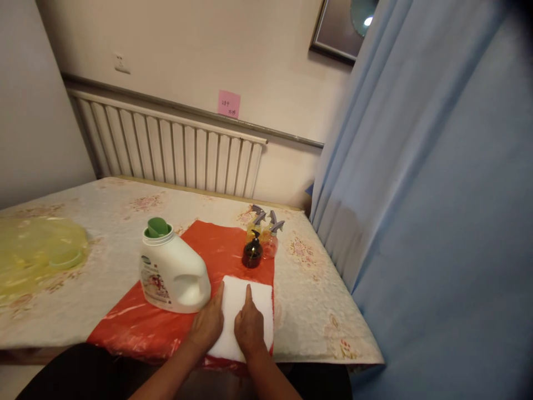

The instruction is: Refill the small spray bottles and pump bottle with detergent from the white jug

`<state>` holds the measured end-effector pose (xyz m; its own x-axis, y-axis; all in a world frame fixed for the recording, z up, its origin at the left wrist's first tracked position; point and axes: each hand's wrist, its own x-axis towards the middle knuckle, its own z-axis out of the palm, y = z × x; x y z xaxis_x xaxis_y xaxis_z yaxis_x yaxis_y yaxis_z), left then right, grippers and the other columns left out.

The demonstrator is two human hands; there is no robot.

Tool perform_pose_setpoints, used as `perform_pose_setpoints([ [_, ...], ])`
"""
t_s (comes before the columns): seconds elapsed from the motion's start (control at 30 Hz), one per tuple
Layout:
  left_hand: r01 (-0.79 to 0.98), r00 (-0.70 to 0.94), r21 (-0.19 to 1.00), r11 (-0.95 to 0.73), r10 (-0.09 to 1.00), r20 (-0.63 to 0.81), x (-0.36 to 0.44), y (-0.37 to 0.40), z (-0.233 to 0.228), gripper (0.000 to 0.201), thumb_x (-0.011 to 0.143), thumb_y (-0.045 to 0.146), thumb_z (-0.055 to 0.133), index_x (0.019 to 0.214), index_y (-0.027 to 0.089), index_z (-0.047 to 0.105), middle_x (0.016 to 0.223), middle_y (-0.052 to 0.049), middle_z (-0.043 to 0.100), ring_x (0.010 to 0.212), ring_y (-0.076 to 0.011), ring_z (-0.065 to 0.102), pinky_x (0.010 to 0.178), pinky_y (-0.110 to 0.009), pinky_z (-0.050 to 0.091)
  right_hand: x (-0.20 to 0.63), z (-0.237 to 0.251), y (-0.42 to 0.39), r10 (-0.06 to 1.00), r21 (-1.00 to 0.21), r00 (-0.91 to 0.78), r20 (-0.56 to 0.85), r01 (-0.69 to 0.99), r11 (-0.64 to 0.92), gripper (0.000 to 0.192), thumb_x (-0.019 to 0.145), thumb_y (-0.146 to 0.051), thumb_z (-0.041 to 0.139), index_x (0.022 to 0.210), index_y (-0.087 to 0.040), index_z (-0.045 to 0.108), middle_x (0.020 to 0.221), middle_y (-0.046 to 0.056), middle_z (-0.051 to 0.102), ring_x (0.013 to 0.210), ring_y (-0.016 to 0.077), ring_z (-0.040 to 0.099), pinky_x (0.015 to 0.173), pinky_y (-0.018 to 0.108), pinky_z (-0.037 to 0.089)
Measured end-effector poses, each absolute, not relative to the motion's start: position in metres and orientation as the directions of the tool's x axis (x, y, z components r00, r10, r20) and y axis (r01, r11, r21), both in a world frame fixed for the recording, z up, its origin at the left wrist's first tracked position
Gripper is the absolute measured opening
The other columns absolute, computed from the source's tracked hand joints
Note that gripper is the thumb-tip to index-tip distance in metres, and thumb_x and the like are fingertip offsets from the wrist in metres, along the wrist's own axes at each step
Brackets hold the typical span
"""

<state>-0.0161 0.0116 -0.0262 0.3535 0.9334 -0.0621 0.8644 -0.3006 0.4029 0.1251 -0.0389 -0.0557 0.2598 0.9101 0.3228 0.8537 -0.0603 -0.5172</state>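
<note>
A white folded towel point(261, 316) lies flat on a red plastic sheet point(166, 329) at the bed's near edge. Along the towel's left side rests my left hand point(210, 323), fingers stretched forward and touching its edge. My right hand point(250, 326) is on top of the towel, its index finger pointing away from me and the other fingers folded under, partly hidden. Left of my hands stands a large white detergent jug point(177, 272) with a green measuring cap point(158, 227) in its mouth. A dark pump bottle point(252, 254) stands beyond the towel.
Several spray bottles point(270, 244) stand behind the pump bottle. Yellow translucent plastic point(41, 250) lies at the left of the flowered bed cover point(303, 289). A radiator point(175, 147) runs along the wall. A blue curtain point(416, 194) hangs at the right.
</note>
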Motion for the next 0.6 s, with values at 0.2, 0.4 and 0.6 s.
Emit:
perform_pose_setpoints([
  [0.2, 0.864, 0.343, 0.414, -0.287, 0.937, -0.068, -0.0148, 0.0109, -0.0229, 0.074, 0.093, 0.010, 0.030, 0.161, 0.016, 0.002, 0.141, -0.016, 0.061, 0.124, -0.0235, 0.061, 0.102, -0.034, 0.045, 0.1256, -0.0566, -0.0391, 0.909, -0.519, 0.267, 0.318, 0.852, -0.069, 0.081, 0.080, -0.002, 0.048, 0.158, -0.005, 0.025, 0.117, 0.018, 0.074, 0.094, 0.0269, 0.074, 0.081, 0.034, 0.056],
  [0.4, 0.861, 0.347, 0.425, -0.281, 0.934, -0.084, -0.0154, 0.0118, -0.0254, 0.075, 0.093, 0.008, 0.031, 0.161, 0.015, 0.002, 0.140, -0.018, 0.061, 0.120, -0.0242, 0.063, 0.100, -0.036, 0.046, 0.1252, -0.0564, -0.0394, 0.908, -0.511, 0.273, 0.316, 0.856, -0.080, 0.081, 0.080, -0.001, 0.047, 0.158, -0.007, 0.027, 0.123, 0.018, 0.072, 0.091, 0.0268, 0.074, 0.079, 0.034, 0.056],
  [0.6, 0.862, 0.333, 0.438, -0.255, 0.937, -0.109, -0.0150, 0.0118, -0.0227, 0.075, 0.092, 0.006, 0.032, 0.161, 0.013, 0.005, 0.148, -0.019, 0.055, 0.125, -0.0265, 0.061, 0.103, -0.039, 0.046, 0.1221, -0.0517, -0.0386, 0.908, -0.522, 0.307, 0.284, 0.844, -0.122, 0.079, 0.080, -0.001, 0.047, 0.157, -0.006, 0.030, 0.115, 0.017, 0.075, 0.090, 0.0279, 0.075, 0.079, 0.036, 0.057],
])
